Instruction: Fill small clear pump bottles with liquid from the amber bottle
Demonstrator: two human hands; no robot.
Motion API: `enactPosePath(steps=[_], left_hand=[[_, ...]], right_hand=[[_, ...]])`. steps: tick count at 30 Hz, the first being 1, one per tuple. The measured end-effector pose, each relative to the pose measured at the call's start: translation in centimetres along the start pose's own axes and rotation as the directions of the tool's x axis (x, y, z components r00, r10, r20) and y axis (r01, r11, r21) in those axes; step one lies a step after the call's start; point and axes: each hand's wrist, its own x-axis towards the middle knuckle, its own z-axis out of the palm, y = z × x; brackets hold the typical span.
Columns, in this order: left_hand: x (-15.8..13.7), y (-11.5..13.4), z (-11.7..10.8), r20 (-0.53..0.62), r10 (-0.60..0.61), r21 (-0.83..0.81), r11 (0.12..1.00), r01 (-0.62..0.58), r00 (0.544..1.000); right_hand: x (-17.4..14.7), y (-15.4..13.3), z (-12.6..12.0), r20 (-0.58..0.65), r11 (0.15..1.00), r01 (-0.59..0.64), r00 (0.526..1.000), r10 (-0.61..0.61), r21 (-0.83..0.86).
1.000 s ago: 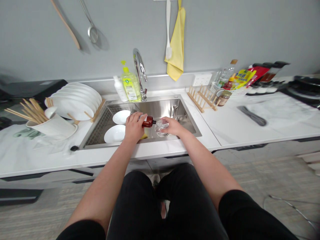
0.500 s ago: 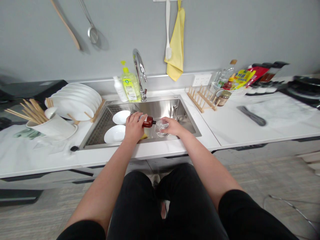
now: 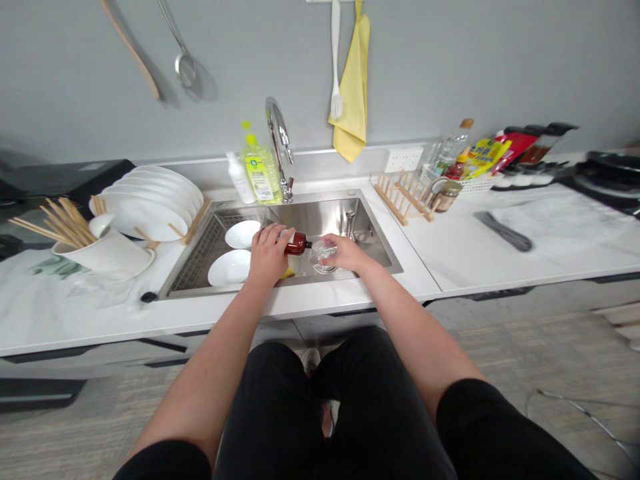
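My left hand (image 3: 270,252) is wrapped around a dark red-brown bottle (image 3: 297,244), tilted onto its side over the sink (image 3: 395,263). The bottle's black neck points right, at the mouth of a clear glass (image 3: 325,251). My right hand (image 3: 344,252) grips that glass, which leans toward the bottle. Whether liquid is flowing between them is too small to make out. Two white bowls (image 3: 229,268) sit in the rack at the sink's left. A bit of yellow cloth or sponge (image 3: 289,273) shows below the bottle.
Behind the sink stand a faucet (image 3: 273,120), a yellow-green dish soap bottle (image 3: 263,173) and a white bottle (image 3: 241,179). Plates in a rack (image 3: 150,200) and a chopstick holder (image 3: 107,257) are left. A wooden rack (image 3: 404,199), a jar (image 3: 447,197) and a grey cable (image 3: 505,231) lie right.
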Motion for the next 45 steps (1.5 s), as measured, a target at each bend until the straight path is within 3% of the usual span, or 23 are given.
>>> enactPosePath(steps=[45], left_hand=[[0.01, 0.1, -0.03, -0.009, -0.002, 0.017, 1.0, 0.002, 1.0]], right_hand=[[0.06, -0.41, -0.17, 0.013, 1.0, 0.009, 1.0, -0.01, 0.0]])
